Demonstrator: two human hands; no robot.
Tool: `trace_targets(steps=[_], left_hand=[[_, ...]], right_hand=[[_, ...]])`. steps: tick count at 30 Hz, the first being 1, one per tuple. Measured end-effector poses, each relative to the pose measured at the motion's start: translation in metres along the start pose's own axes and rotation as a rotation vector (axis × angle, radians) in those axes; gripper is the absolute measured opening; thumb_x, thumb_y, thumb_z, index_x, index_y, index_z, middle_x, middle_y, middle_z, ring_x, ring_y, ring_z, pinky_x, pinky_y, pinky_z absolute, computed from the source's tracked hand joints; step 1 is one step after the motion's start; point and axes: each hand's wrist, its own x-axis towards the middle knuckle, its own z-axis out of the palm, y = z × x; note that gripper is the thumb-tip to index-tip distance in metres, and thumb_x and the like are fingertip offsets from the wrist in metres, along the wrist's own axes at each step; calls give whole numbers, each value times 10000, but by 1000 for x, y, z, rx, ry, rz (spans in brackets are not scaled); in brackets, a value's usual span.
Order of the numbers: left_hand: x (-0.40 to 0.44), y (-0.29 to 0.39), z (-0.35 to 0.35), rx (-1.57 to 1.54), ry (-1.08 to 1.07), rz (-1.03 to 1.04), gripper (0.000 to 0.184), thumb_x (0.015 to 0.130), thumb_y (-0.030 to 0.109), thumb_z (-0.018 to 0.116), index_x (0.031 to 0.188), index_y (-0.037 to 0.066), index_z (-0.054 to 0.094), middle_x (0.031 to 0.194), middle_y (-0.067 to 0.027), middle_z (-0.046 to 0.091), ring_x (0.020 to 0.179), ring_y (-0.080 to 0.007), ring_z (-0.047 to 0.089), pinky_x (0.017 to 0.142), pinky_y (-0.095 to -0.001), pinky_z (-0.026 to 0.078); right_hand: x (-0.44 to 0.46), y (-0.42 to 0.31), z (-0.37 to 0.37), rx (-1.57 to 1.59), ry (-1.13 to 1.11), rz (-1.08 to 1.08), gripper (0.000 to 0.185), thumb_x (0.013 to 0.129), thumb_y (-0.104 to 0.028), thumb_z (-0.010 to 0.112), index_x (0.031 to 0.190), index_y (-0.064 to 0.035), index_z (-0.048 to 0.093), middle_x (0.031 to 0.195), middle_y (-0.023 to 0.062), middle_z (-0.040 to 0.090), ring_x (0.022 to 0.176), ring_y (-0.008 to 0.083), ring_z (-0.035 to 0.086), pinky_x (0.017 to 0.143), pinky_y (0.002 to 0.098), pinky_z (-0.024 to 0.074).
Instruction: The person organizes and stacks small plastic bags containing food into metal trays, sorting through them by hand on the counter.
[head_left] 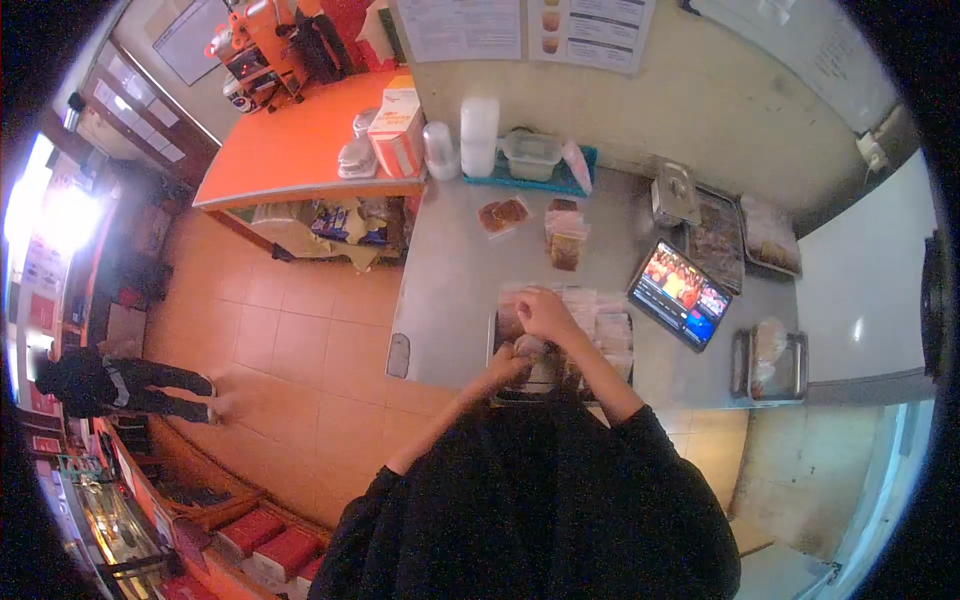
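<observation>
Both hands are close together over a metal tray on the steel table, filled with small clear plastic packets in rows. My right hand is closed, its fingers curled down beside a pinkish packet at the tray's far left. Just nearer to me, my left hand is closed too, fingertips together by something pale. What either hand grips is too small and blurred to make out. Beyond the tray lie a stack of brown-filled packets and a flat reddish-brown packet.
A tablet showing a video lies right of the tray. Metal trays, a lidded steel container and a teal tray with a clear tub stand along the wall. An orange counter adjoins at left; another person stands farther left.
</observation>
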Motion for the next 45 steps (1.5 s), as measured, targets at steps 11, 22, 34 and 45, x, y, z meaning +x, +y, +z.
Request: trace_targets(steps=[11,22,34,45], left_hand=[[-33,41,-15,-541,-167,-124,281,850,224,610,1060,41,564,910,-49,605,772,-149,587,607,-277,497],[-57,60,-29,-532,125,46,331,870,285,586,1119,74,530,983,-52,586,868,-177,580,671,-335,518],[-99,68,-65,-264,-263,-138,315,879,276,566,1107,60,571,1094,-76,576,1018,-215,540,805,-366,494],[-3,-12,-12,306,-278,-27,390,820,327,606,1056,17,585,849,-130,633,738,-236,598,697,-364,478]], right_hand=[[-28,-38,-53,436,-62,130,240,712,-157,699,876,-48,563,731,73,569,675,158,576,640,294,479],[-38,-39,-56,340,64,38,131,788,-137,611,867,-38,575,774,84,593,745,200,588,705,324,458],[-48,-14,-7,312,-314,127,144,771,-164,610,834,-38,639,834,132,645,767,271,620,719,353,467],[-28,-8,12,52,98,139,89,688,-167,668,747,-103,647,858,89,604,871,294,560,786,415,440]])
